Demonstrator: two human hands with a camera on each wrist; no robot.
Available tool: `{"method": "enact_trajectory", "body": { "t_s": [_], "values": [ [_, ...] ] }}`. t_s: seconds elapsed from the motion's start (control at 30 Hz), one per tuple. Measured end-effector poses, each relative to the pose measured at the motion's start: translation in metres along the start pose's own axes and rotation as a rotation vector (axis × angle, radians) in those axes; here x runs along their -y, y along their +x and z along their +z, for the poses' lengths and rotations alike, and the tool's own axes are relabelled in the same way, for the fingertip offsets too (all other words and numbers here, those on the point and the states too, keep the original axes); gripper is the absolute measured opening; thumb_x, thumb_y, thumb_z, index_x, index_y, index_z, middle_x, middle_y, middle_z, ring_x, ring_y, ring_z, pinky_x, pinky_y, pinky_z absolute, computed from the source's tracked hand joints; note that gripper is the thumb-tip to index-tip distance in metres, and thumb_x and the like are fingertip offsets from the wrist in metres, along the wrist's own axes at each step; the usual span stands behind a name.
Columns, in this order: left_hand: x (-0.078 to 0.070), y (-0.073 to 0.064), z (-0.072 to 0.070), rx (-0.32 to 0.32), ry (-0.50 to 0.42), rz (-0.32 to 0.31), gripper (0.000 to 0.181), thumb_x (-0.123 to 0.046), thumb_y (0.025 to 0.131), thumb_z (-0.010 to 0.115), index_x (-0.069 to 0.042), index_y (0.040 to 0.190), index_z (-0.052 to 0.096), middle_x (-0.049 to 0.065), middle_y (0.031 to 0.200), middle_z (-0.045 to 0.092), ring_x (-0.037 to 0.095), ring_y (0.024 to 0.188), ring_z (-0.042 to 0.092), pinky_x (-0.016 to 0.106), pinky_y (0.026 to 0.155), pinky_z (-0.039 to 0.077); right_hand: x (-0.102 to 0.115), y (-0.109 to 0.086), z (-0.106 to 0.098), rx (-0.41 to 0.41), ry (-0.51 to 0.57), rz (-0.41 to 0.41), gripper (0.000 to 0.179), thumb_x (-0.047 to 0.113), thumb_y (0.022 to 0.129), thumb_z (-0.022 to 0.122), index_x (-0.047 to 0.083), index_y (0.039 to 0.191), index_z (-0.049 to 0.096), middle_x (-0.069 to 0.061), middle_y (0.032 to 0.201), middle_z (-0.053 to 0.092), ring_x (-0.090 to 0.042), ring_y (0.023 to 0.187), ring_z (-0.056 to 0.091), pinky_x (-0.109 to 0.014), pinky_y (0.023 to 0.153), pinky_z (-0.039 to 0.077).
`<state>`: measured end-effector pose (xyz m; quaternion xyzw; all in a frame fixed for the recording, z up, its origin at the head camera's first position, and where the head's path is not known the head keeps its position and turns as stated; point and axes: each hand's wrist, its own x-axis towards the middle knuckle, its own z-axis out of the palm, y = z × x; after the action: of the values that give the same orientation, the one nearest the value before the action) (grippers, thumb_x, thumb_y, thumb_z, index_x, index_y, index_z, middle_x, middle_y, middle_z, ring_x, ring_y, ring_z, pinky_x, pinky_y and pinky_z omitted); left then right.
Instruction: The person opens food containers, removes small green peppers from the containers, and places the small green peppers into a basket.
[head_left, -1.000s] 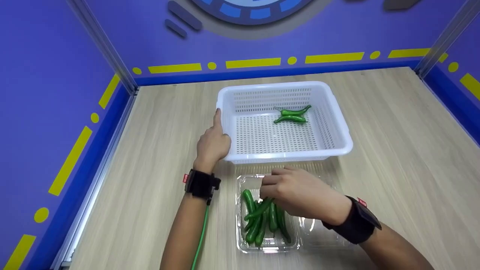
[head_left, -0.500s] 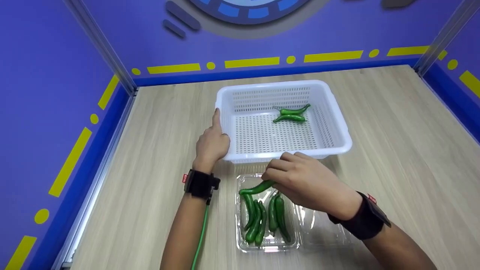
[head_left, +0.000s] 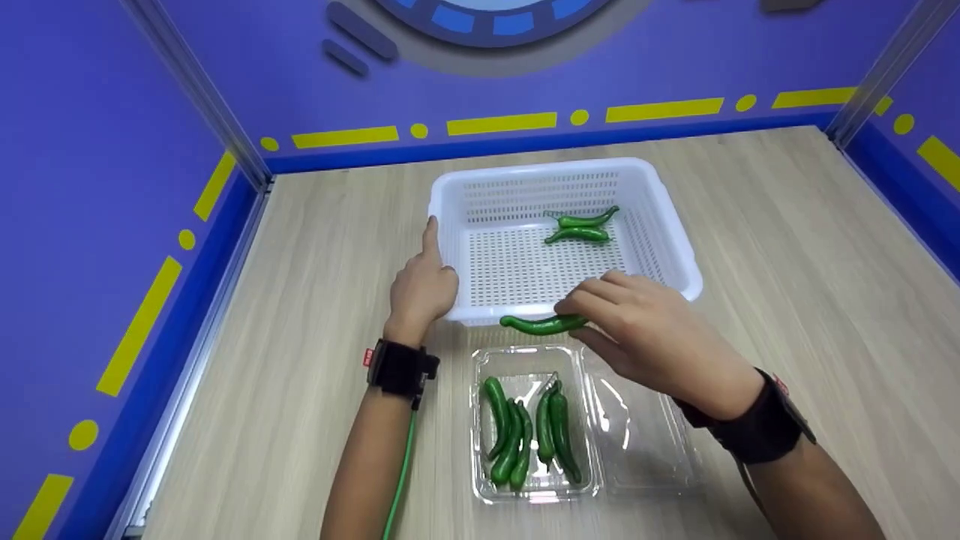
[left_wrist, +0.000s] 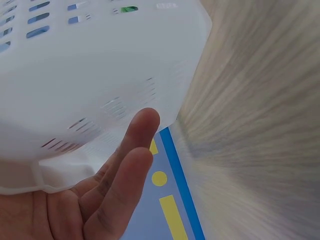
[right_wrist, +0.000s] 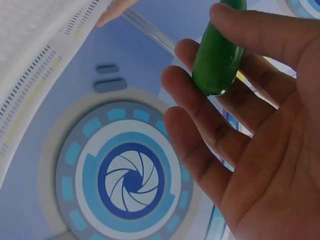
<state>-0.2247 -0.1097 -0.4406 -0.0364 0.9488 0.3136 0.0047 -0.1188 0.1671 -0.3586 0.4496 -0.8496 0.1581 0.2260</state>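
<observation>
Purple-blue wall panels (head_left: 300, 82) marked with yellow dashes and dots stood around the pale wood-grain tabletop (head_left: 337, 247), and a round blue-and-white emblem (right_wrist: 132, 181) sat at 12 o'clock on the far wall. A white plastic basket (head_left: 540, 171) stood toward that wall. The left hand (head_left: 424, 286) rested at the basket's 9 o'clock rim, index finger straight along the edge; its grip was loose, and the left wrist view showed other fingers extended beside the outer wall.

The right hand (head_left: 652, 337), at the basket's 5 o'clock, had its grip clamped on one end of a green pepper (head_left: 536, 325), between thumb and fingers, the free end pointing to 9 o'clock. Seen from above, that pepper crossed the line of the 6 o'clock rim; whether it touched could not be told. Two more peppers (head_left: 577, 235) lay inside the basket toward 1 o'clock.

At the basket's 6 o'clock was a clear plastic box (head_left: 536, 497) holding a row of peppers (head_left: 508, 450), with a clear lid (head_left: 645, 446) at the box's 3 o'clock. Both wrists wore black straps (head_left: 397, 367), each with a red tag (head_left: 368, 358); the left one bore pale marks too small to read. A green cord (head_left: 405, 465) ran from the left strap toward 6 o'clock.
</observation>
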Motion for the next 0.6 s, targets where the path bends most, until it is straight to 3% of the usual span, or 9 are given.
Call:
{"method": "enact_trajectory", "body": {
  "t_s": [0.23, 0.43, 0.6],
  "values": [
    [-0.001, 0.0, 0.0, -0.004, 0.004, -0.014, 0.083, -0.012, 0.091, 0.042, -0.021, 0.166, 0.007, 0.009, 0.087, 0.067, 0.025, 0.068, 0.061, 0.038, 0.056, 0.039, -0.007, -0.004, -0.017, -0.018, 0.022, 0.057, 0.021, 0.01, 0.088, 0.078, 0.016, 0.107, 0.07, 0.006, 0.102, 0.071, -0.017, 0.096, 0.066, -0.036, 0.085, 0.053],
    [-0.001, -0.001, -0.001, -0.003, -0.002, -0.016, 0.082, -0.012, 0.092, 0.043, -0.019, 0.166, 0.008, 0.009, 0.085, 0.067, 0.025, 0.067, 0.061, 0.037, 0.055, 0.039, -0.014, -0.009, -0.029, -0.046, 0.023, 0.135, 0.031, 0.006, 0.083, 0.082, 0.015, 0.11, 0.072, 0.004, 0.103, 0.072, -0.015, 0.096, 0.067, -0.037, 0.082, 0.054],
    [-0.001, -0.001, -0.001, -0.005, 0.002, -0.015, 0.082, -0.012, 0.092, 0.043, -0.02, 0.166, 0.008, 0.009, 0.085, 0.067, 0.025, 0.067, 0.061, 0.037, 0.055, 0.039, -0.019, -0.011, -0.035, -0.088, -0.003, 0.154, 0.03, 0.004, 0.083, 0.081, 0.014, 0.11, 0.072, 0.003, 0.106, 0.072, -0.014, 0.099, 0.066, -0.033, 0.084, 0.053]
  ]
}}
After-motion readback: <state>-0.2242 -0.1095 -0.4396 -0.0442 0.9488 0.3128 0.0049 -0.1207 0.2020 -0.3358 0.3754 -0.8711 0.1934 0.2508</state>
